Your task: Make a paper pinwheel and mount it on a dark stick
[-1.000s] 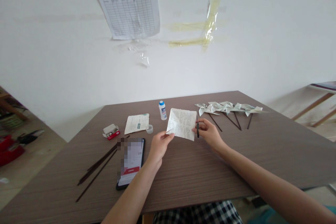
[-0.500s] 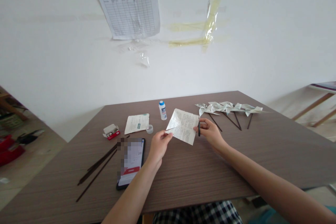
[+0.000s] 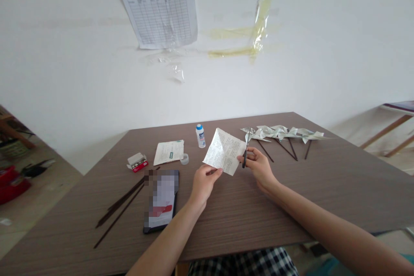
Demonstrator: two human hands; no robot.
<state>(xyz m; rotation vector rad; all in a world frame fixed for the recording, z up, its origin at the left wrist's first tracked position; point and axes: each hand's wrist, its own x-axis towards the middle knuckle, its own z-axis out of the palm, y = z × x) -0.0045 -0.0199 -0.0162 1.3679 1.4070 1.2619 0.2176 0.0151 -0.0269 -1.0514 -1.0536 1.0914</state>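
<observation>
A square of printed paper (image 3: 224, 152) is held up above the table, tilted, with crease lines across it. My left hand (image 3: 204, 183) pinches its lower edge between thumb and fingers. My right hand (image 3: 258, 166) grips a pair of dark-handled scissors (image 3: 245, 156) at the paper's right side, blades pointing up and away. The right fingertips also touch the paper's right edge. Behind the right hand lie several paper pinwheels (image 3: 281, 133) on dark sticks.
A white glue bottle with a blue cap (image 3: 200, 136) stands behind the paper. Left of it are a stack of paper squares (image 3: 168, 152), a tape roll (image 3: 184, 159) and a small red box (image 3: 138, 163). A phone (image 3: 161, 202) and loose dark sticks (image 3: 121, 202) lie nearer.
The paper has turned in my hands, and my left hand has shifted right along its lower edge. The scissors have tilted and their blades now show beside the paper.
</observation>
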